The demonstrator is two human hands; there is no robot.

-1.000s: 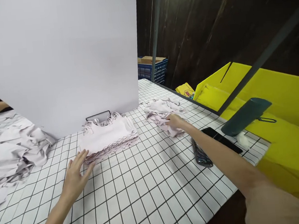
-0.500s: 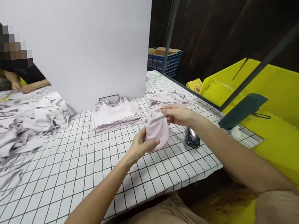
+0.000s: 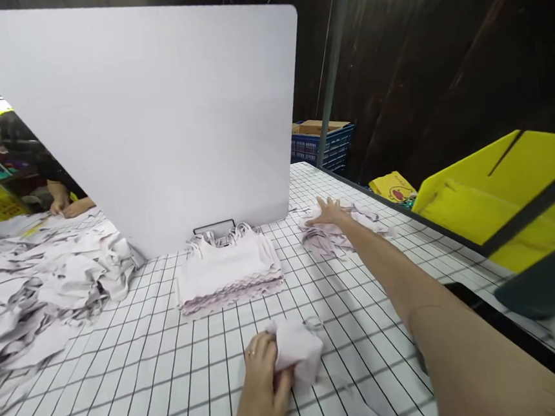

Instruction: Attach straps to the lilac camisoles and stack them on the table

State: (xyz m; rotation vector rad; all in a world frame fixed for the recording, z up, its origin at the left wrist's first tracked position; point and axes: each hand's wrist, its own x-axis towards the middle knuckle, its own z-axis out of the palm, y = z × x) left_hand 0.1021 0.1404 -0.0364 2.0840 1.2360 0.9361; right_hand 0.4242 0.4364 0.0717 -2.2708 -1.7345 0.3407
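Note:
My left hand (image 3: 262,371) is closed around a small piece of pale pink cloth (image 3: 298,348), low over the near part of the table; a thin strap shows at its edge. My right arm stretches far forward. At its end, my right hand (image 3: 329,212) lies with fingers spread on a loose pile of pale pink garment pieces (image 3: 326,239). Between the two hands and to the left sits a neat stack of pink strappy tops (image 3: 228,264), straps pointing away from me. Blurred pale cloth (image 3: 367,407) shows near the bottom edge.
A large white board (image 3: 153,122) stands behind the stack. Left of it spreads a heap of pale fabric pieces (image 3: 79,270), with a co-worker's hands (image 3: 70,205) beyond. A dark flat object (image 3: 506,330), yellow bins (image 3: 490,196) and a blue crate (image 3: 335,145) are at the right.
My right hand has let go of the pink cloth and reached forward onto the loose pile. My left hand has brought the cloth lower and nearer. The view has shifted.

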